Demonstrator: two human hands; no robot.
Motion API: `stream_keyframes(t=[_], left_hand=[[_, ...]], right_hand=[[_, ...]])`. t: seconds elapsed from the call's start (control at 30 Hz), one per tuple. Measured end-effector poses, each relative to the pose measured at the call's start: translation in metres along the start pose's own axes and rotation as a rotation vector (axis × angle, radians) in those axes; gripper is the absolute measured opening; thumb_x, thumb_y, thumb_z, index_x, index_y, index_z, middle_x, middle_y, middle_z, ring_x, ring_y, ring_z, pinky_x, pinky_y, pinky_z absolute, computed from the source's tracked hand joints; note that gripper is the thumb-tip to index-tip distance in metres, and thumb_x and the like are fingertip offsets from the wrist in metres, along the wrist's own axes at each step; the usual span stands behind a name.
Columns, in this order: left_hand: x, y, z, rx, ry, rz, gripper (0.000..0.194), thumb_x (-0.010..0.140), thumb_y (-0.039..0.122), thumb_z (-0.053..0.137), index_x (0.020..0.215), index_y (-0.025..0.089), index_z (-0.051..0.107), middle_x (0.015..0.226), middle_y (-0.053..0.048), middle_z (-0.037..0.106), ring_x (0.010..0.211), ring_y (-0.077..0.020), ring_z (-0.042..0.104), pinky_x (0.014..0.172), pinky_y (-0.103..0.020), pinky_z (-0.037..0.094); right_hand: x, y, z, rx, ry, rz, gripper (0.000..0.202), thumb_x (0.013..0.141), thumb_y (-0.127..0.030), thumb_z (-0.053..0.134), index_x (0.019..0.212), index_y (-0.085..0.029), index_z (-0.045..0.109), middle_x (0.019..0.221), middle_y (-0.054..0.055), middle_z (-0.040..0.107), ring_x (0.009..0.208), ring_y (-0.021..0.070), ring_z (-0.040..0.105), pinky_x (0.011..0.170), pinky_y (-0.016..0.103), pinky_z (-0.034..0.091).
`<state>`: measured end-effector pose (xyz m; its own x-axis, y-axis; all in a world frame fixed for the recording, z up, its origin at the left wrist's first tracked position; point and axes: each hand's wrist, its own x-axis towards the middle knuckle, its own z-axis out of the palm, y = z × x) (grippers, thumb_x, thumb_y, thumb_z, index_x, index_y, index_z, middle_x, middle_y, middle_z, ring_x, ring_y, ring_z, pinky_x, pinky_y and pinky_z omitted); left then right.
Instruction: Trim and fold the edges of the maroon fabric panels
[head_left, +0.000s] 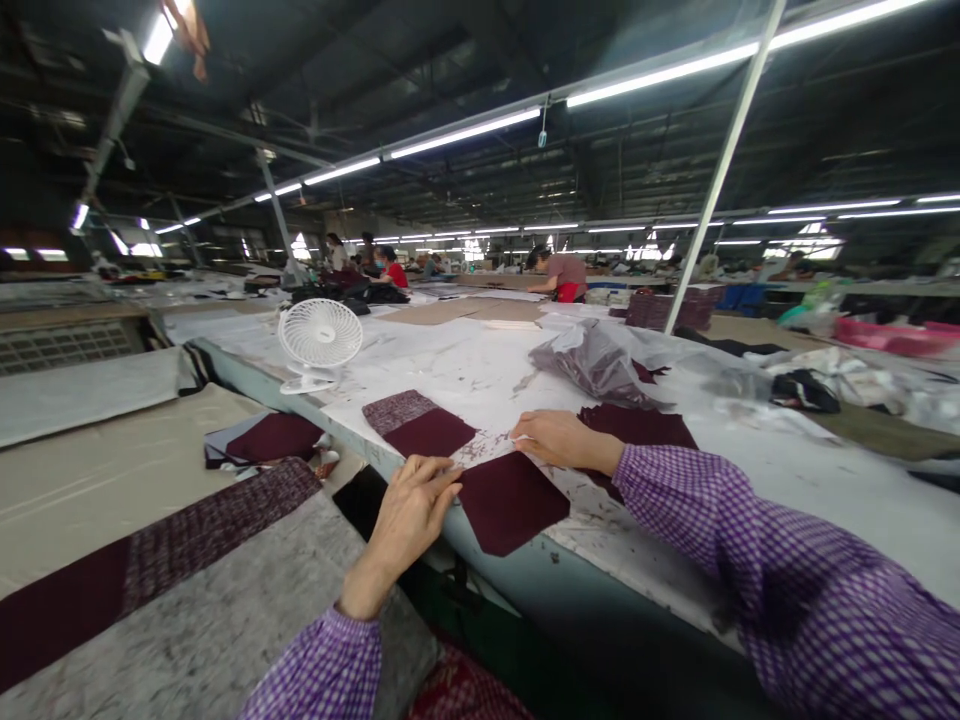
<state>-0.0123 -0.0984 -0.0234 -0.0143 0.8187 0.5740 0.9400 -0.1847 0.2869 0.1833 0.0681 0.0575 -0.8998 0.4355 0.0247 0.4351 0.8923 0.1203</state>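
A dark maroon fabric piece [510, 500] lies on the white work table [787, 470], hanging slightly over its near edge. My left hand [409, 510] rests on the piece's left corner, fingers curled on the edge. My right hand [559, 438] lies at its far corner, pinching what looks like a small white chalk. Another maroon piece with a patterned flap [420, 422] lies just beyond the left hand. A stack of maroon pieces [637, 428] sits behind my right wrist.
A small white fan [320, 338] stands on the table's left end. A clear plastic bag of dark fabric [600, 360] lies farther back. More maroon and grey fabric [150, 570] covers the lower table at left. Several people work at distant tables.
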Motion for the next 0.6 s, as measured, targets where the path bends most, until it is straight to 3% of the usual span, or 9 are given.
stream_keyframes(t=[0.1,0.2,0.27,0.33,0.43,0.5,0.6], left_hand=[[0.006,-0.002,-0.001,-0.02,-0.002,-0.042,0.028,0.093,0.035,0.046,0.097,0.025,0.071,0.106,-0.004,0.069,0.095,-0.022,0.056,0.084,-0.039,0.042],[0.017,-0.009,-0.001,-0.051,0.075,-0.172,0.027,0.091,0.034,0.049,0.079,0.02,0.069,0.086,-0.004,0.07,0.083,-0.0204,0.057,0.082,-0.038,0.042],[0.026,-0.014,0.001,0.002,0.157,-0.233,0.018,0.087,0.031,0.055,0.081,0.019,0.067,0.085,-0.005,0.069,0.084,-0.0219,0.056,0.08,-0.037,0.043],[0.034,-0.018,0.004,0.107,0.183,-0.221,0.016,0.081,0.03,0.061,0.091,0.019,0.066,0.093,-0.007,0.068,0.09,-0.0245,0.054,0.082,-0.038,0.043],[0.045,-0.021,0.008,0.24,0.084,-0.165,0.019,0.079,0.029,0.063,0.095,0.019,0.064,0.095,-0.008,0.066,0.092,-0.0253,0.054,0.083,-0.038,0.043],[0.05,-0.018,0.009,0.312,0.004,-0.14,0.013,0.082,0.027,0.058,0.089,0.019,0.065,0.092,-0.008,0.066,0.091,-0.0247,0.055,0.082,-0.036,0.044],[0.055,-0.011,0.01,0.417,-0.046,-0.112,0.015,0.083,0.022,0.051,0.079,0.019,0.066,0.089,-0.009,0.066,0.089,-0.0247,0.058,0.079,-0.035,0.044]], right_hand=[[0.009,0.0,0.015,0.283,0.04,-0.075,0.033,0.087,-0.034,0.057,0.114,-0.015,0.062,0.108,0.01,0.063,0.099,0.0198,0.059,0.084,0.029,0.044],[0.018,0.001,0.029,0.487,-0.05,-0.044,0.025,0.082,-0.027,0.061,0.103,-0.013,0.063,0.089,0.005,0.066,0.079,0.0154,0.059,0.07,0.026,0.044],[0.021,0.003,0.029,0.547,-0.072,-0.106,0.014,0.081,-0.022,0.06,0.091,-0.013,0.064,0.08,0.003,0.064,0.072,0.0132,0.056,0.066,0.024,0.042],[0.019,0.01,0.017,0.566,-0.068,-0.181,0.01,0.08,-0.019,0.058,0.085,-0.012,0.063,0.077,0.002,0.062,0.07,0.012,0.054,0.064,0.023,0.041],[0.006,0.036,-0.016,0.599,-0.097,-0.202,0.015,0.08,-0.019,0.056,0.091,-0.011,0.061,0.077,0.002,0.061,0.067,0.011,0.052,0.061,0.022,0.041],[-0.01,0.061,-0.039,0.583,-0.114,-0.174,0.024,0.08,-0.02,0.056,0.102,-0.012,0.061,0.08,0.002,0.062,0.067,0.011,0.053,0.06,0.022,0.042],[-0.033,0.1,-0.057,0.431,-0.067,-0.025,0.024,0.08,-0.019,0.056,0.101,-0.014,0.065,0.08,0.004,0.065,0.067,0.0121,0.056,0.059,0.022,0.044]])
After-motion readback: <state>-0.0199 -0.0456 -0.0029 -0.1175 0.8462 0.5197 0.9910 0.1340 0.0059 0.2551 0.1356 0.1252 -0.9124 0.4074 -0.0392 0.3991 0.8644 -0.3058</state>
